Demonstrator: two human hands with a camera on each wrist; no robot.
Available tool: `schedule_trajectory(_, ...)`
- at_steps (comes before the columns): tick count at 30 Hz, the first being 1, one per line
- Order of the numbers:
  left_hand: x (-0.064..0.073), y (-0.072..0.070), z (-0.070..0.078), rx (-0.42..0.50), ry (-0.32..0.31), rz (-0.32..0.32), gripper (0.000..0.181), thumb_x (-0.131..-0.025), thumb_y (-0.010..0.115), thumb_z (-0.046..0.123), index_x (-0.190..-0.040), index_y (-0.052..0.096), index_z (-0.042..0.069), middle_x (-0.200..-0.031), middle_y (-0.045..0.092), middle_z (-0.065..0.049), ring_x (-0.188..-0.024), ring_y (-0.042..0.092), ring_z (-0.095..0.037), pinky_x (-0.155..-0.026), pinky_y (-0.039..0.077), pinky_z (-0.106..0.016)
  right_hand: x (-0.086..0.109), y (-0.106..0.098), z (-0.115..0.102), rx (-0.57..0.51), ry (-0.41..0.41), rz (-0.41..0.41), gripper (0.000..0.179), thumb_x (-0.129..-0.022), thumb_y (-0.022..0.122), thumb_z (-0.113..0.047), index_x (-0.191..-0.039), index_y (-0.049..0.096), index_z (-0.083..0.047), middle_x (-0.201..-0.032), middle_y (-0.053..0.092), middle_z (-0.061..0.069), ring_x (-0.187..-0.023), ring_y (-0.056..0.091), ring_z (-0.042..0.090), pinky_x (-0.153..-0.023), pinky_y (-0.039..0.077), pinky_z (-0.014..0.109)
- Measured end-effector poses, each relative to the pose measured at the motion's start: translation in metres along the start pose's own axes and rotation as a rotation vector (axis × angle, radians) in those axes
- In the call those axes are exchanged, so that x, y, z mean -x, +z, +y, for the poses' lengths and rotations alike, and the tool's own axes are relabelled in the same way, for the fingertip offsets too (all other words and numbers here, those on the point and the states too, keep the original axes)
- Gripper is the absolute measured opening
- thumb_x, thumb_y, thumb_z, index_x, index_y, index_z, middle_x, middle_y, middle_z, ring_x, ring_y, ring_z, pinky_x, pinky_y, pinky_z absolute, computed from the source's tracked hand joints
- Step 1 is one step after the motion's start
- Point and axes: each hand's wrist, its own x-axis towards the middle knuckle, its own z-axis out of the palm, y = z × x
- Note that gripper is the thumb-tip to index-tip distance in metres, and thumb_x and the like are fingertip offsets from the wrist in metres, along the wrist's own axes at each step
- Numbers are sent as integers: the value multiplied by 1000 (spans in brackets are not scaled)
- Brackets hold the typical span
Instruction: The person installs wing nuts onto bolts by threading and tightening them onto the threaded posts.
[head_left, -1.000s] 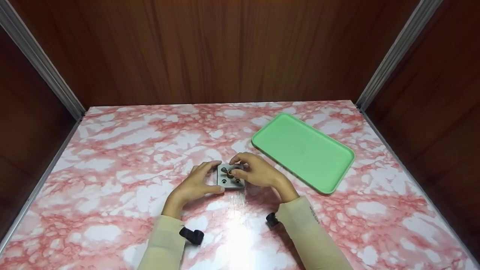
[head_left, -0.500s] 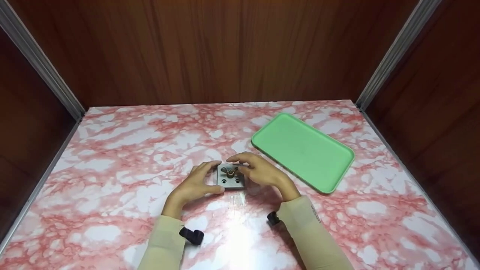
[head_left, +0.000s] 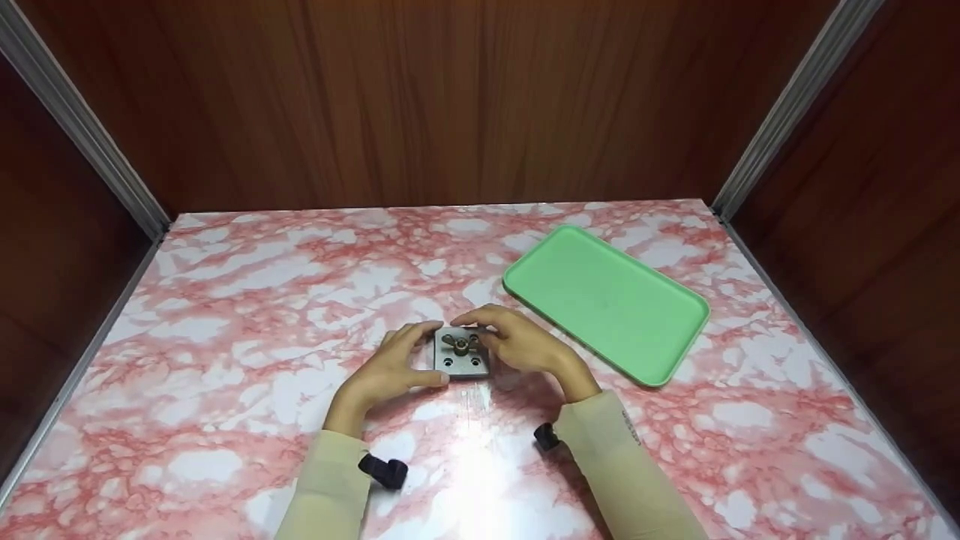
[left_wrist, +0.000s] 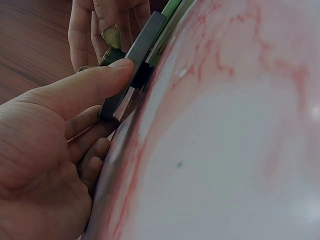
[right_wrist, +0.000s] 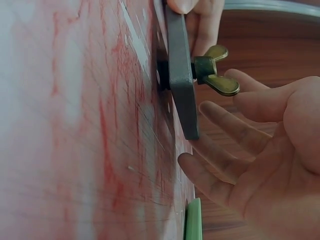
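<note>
A small grey square metal plate with holes near its corners sits at mid-table. On top of it stands a brass wing nut; the right wrist view shows a dark part under the plate, below the wing nut. My left hand grips the plate's left side, thumb on the near edge and fingers at the far edge. At the right side hovers my right hand, fingers loosely bent. Its thumb is close beside one wing; I cannot tell whether they touch.
A light green tray lies at an angle behind and right of the hands. The red-and-white marbled tabletop is enclosed by brown wood-grain panels at the back and sides. Black straps are on both sleeves.
My right thumb and fingers have drawn back from the wing nut toward the plate's right side, leaving the nut more visible. The left hand and plate have stayed still.
</note>
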Motion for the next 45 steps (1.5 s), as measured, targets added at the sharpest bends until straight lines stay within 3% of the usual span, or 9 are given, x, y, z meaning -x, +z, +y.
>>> schedule_trajectory(22, 0, 0, 1, 12, 0, 0, 90, -84, 92, 27, -161, 46, 25, -156, 50, -3, -142, 41, -27, -117, 37, -54, 0, 2, 0, 10, -24, -50, 50, -101, 54, 2, -148, 63, -14, -149, 60, 9, -141, 53, 26, -118, 41, 50)
schedule_trajectory(45, 0, 0, 0, 5, -1, 4, 90, -83, 92, 28, -160, 47, 26, -153, 51, -4, -142, 41, -27, -118, 37, -54, 1, 2, -2, 6, -7, -48, 50, -103, 60, -3, -151, 59, -12, -153, 57, 11, -142, 52, 29, -119, 40, 53)
